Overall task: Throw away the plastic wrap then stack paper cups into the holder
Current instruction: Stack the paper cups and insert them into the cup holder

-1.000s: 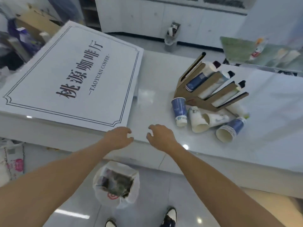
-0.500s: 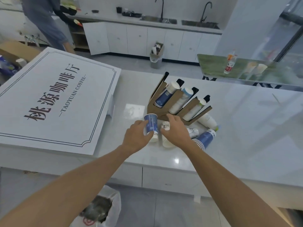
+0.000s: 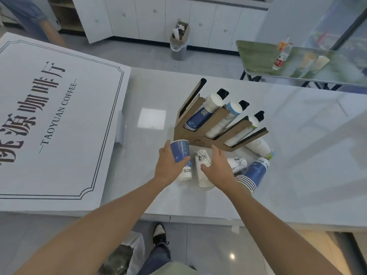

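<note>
Fingers of the left hand (image 3: 168, 167) curl around a blue cup (image 3: 180, 150) at the centre of the frame, gripping its side, the open rim tilted up toward the holder (image 3: 200, 139). Beside it, the right hand (image 3: 220, 167) is spread open with nothing in its grasp, hovering over a white cup (image 3: 201, 165) lying on the counter (image 3: 297, 155). More loose cups lie to the right, among them a blue stack (image 3: 253, 173) on its side. That cardboard holder, just above the hands, has three slots filled with cups. A large sign (image 3: 49, 116) covers the left of the frame. A lined bin (image 3: 123, 257) sits on the floor at the bottom.
</note>
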